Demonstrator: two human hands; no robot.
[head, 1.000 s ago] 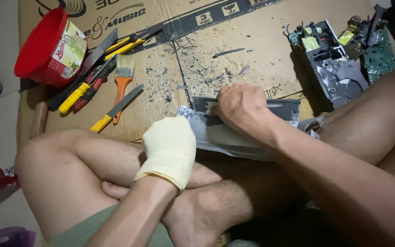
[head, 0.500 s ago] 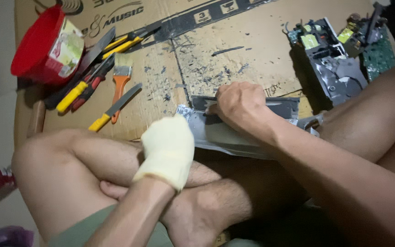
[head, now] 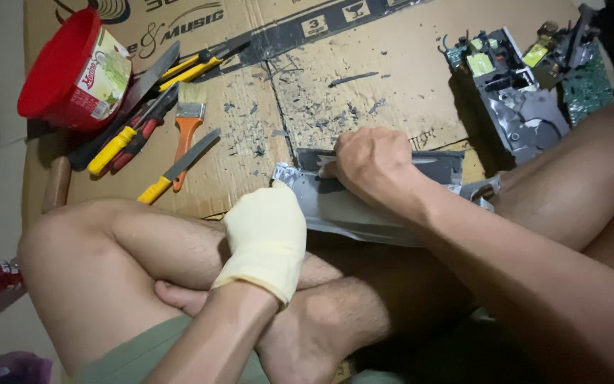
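Seated cross-legged on a flattened cardboard sheet (head: pixel 406 64), littered with grey shavings. Across the lap and the cardboard's near edge, a long grey metal panel (head: pixel 364 210), its long axis running left to right, slightly downward toward the right knee. To the far right, a gutted electronics chassis (head: pixel 516 107) with green circuit boards, well apart from both hands. To the far left, a red plastic tub (head: pixel 58 71) on its side, then a cluster of tools: yellow-handled pliers (head: pixel 119 146), an orange-handled paintbrush (head: pixel 187 131), a yellow-handled file (head: pixel 179 165).

Right hand (head: pixel 374 167), bare, curled into a fist on the panel's upper edge, closed around something thin (only a dark sliver shows at the knuckles, too little to name). Left hand (head: pixel 268 238), in a pale yellow glove, fingers together and pressed against the panel's left end, bracing it against the shin. Panel directly under and between the two hands; right hand nearer its middle, left at its corner.
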